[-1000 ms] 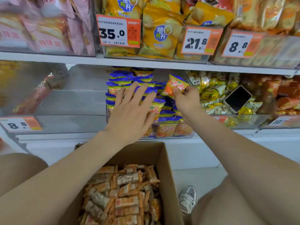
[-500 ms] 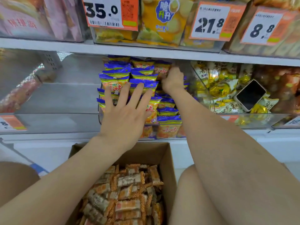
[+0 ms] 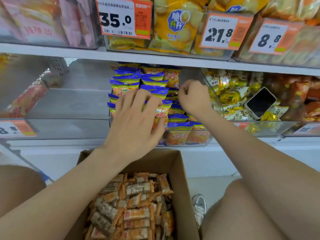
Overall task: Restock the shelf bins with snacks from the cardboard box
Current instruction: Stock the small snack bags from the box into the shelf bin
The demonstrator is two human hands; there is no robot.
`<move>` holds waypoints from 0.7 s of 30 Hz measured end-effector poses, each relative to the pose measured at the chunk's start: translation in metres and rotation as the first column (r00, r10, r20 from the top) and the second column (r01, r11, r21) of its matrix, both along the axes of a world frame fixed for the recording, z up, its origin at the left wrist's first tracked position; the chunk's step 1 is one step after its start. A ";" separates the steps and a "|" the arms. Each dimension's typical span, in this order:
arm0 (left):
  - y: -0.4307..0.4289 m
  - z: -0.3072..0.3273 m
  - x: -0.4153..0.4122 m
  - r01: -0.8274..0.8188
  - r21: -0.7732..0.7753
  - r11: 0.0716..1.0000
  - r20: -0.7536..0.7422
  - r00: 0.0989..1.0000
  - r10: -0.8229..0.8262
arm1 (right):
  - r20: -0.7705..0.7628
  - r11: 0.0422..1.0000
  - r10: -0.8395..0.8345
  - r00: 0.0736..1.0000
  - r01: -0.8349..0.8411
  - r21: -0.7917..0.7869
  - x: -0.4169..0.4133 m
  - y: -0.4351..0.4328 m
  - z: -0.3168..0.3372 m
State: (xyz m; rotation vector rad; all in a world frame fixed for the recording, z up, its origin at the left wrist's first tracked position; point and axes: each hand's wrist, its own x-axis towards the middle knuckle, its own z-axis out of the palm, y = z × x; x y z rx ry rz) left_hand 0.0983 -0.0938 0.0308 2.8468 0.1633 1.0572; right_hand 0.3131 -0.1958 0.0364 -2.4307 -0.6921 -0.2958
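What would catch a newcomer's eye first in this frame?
At centre, the left hand lies spread on stacked blue-topped snack packets, the right hand curled beside them. Below sits an open cardboard box full of orange-wrapped bars; above, a bold 35.0 price tag.

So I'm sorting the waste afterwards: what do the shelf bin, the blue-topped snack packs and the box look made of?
Shelf bin: apparently clear rigid plastic, glossy; packs show through its walls. Blue-topped snack packs: seemingly shiny printed plastic film, crinkled, with highlights. Box: matte brown cardboard, likely corrugated, with folded flaps.
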 end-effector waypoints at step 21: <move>-0.056 -0.240 -0.105 -0.037 -0.406 0.913 -0.913 -0.023 -0.407 | -0.621 0.044 0.417 0.664 -0.697 -0.716 -0.225 -0.099 -0.160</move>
